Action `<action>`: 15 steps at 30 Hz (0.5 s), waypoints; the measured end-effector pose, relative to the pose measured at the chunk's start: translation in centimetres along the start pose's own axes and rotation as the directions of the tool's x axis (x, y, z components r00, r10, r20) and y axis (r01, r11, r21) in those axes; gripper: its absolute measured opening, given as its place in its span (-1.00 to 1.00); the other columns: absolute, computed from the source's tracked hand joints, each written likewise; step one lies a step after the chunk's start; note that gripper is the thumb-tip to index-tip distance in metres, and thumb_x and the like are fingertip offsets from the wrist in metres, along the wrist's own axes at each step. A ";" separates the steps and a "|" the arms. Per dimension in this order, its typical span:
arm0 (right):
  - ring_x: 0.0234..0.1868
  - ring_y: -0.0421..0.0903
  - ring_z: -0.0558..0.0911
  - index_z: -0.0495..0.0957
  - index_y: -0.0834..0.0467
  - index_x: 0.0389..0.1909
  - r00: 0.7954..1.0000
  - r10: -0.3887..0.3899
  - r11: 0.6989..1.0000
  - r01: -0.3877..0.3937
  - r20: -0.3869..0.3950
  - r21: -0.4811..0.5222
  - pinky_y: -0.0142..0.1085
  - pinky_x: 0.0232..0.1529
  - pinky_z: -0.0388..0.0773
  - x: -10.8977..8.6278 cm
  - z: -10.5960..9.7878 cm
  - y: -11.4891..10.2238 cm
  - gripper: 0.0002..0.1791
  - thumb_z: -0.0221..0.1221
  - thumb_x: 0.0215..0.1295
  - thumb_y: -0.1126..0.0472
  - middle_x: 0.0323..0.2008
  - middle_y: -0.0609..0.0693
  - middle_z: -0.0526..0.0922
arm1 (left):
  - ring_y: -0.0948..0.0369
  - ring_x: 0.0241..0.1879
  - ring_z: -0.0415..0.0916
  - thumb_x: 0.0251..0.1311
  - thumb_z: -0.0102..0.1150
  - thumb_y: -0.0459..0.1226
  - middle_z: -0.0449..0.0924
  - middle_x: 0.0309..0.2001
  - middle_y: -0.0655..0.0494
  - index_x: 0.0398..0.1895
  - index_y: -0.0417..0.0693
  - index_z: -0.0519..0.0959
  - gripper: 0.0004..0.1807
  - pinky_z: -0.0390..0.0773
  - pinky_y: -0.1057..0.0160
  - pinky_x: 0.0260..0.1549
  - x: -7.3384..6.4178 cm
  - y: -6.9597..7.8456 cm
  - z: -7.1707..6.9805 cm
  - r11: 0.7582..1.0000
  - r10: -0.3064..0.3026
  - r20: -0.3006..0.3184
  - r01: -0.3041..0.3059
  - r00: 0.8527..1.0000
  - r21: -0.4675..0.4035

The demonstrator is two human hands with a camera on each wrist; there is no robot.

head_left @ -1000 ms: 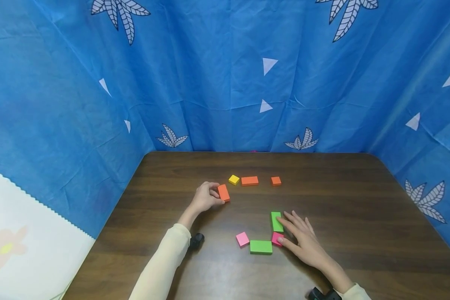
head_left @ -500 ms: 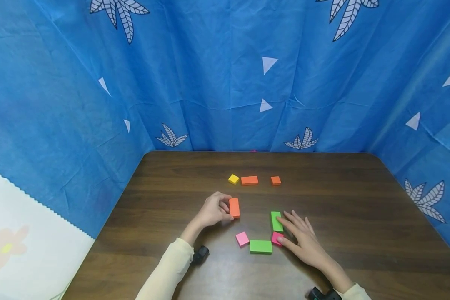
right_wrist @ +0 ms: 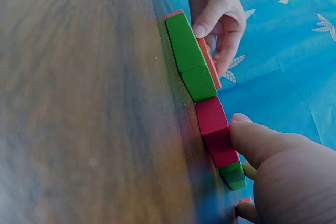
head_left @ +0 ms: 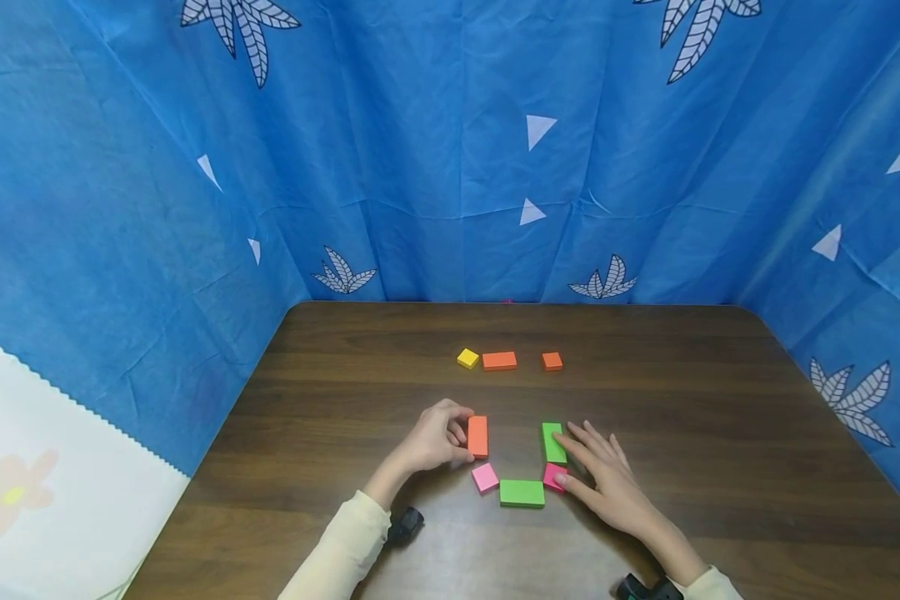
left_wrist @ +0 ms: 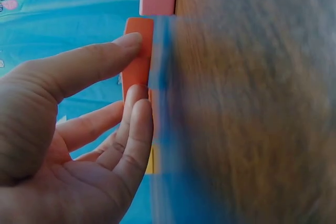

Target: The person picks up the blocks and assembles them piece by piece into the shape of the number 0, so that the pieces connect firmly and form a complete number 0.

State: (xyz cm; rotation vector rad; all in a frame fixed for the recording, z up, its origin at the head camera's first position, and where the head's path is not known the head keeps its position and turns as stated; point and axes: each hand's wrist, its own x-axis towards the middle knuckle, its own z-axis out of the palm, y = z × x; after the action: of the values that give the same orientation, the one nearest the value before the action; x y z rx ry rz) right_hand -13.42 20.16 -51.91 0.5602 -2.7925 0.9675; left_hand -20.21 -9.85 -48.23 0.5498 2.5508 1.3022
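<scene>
My left hand (head_left: 438,437) pinches an orange rectangular block (head_left: 477,437) between thumb and fingers, just behind a light pink square block (head_left: 485,478). In the left wrist view the thumb lies on the orange block's (left_wrist: 137,56) near part, the fingers further along. My right hand (head_left: 607,479) has its fingers extended. Its thumb touches a deep pink square block (right_wrist: 214,124), and its index finger rests at the upright green block (head_left: 552,450). Another green block (head_left: 522,493) lies sideways between the two pink ones.
At the back of the wooden table (head_left: 645,350) lie a yellow square block (head_left: 468,358), an orange rectangular block (head_left: 499,361) and an orange square block (head_left: 552,362). A blue patterned curtain (head_left: 450,150) hangs behind the table and along its sides.
My left hand has carried the orange block toward me and to the right, turning it straighter, close behind the light pink block. My right hand and the other blocks have stayed put.
</scene>
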 end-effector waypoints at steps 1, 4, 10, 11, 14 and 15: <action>0.45 0.34 0.14 0.41 -0.04 0.34 1.000 0.000 1.000 0.000 0.001 0.000 0.40 0.34 -0.14 0.0 0.0 0.0 -0.36 0.28 0.24 -0.05 0.39 0.22 0.33 | 0.26 -0.35 0.50 -0.18 0.52 -0.47 0.48 -0.10 -0.04 0.12 -0.33 0.53 -0.34 0.57 0.45 -0.40 0.0 0.0 0.1 1.000 0.000 0.002 0.000 1.000 0.003; 0.45 0.33 0.14 0.41 -0.04 0.34 1.000 0.003 1.000 -0.003 0.001 0.001 0.40 0.34 -0.14 0.0 0.0 0.0 -0.36 0.28 0.24 -0.05 0.39 0.21 0.33 | 0.27 -0.36 0.49 -0.18 0.53 -0.47 0.47 -0.11 -0.04 0.12 -0.34 0.53 -0.33 0.56 0.45 -0.40 -0.1 -0.1 0.2 1.000 0.001 0.008 -0.001 1.000 0.008; 0.46 0.32 0.13 0.41 -0.05 0.34 1.000 0.016 1.000 -0.016 0.011 0.001 0.38 0.36 -0.16 0.0 -0.1 0.0 -0.35 0.28 0.23 -0.07 0.40 0.20 0.32 | 0.28 -0.35 0.49 -0.17 0.53 -0.46 0.47 -0.12 -0.03 0.13 -0.36 0.52 -0.32 0.56 0.46 -0.41 -0.2 -0.5 0.4 1.000 0.017 0.026 -0.017 1.000 0.013; 0.46 0.32 0.13 0.41 -0.04 0.34 1.000 0.018 1.000 -0.018 0.013 0.002 0.38 0.36 -0.16 0.0 -0.1 0.0 -0.35 0.28 0.23 -0.07 0.40 0.20 0.32 | 0.28 -0.35 0.49 -0.17 0.53 -0.45 0.47 -0.12 -0.03 0.13 -0.36 0.52 -0.32 0.56 0.46 -0.41 -0.2 -0.5 0.4 1.000 0.018 0.028 -0.019 0.999 0.015; 0.47 0.32 0.12 0.40 -0.03 0.35 1.000 0.022 1.000 -0.022 0.017 0.006 0.37 0.37 -0.18 0.1 -0.1 0.0 -0.34 0.29 0.23 -0.07 0.40 0.20 0.31 | 0.27 -0.35 0.49 -0.16 0.52 -0.45 0.47 -0.13 -0.02 0.14 -0.36 0.51 -0.32 0.56 0.46 -0.40 -0.2 -0.6 0.5 1.000 0.022 0.033 -0.022 0.999 0.015; 0.46 0.32 0.12 0.41 -0.03 0.35 1.000 0.020 1.000 -0.020 0.016 0.007 0.37 0.37 -0.18 0.1 -0.1 0.1 -0.34 0.29 0.23 -0.07 0.40 0.20 0.31 | 0.27 -0.35 0.49 -0.16 0.52 -0.45 0.46 -0.13 -0.02 0.14 -0.36 0.51 -0.32 0.56 0.47 -0.40 -0.2 -0.6 0.5 1.000 0.022 0.033 -0.022 0.999 0.016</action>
State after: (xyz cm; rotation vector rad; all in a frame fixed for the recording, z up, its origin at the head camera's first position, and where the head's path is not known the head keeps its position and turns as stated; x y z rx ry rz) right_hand -13.51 20.28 -51.82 0.5443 -2.8145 0.9812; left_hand -20.02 -9.89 -49.01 0.5990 2.5378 1.2701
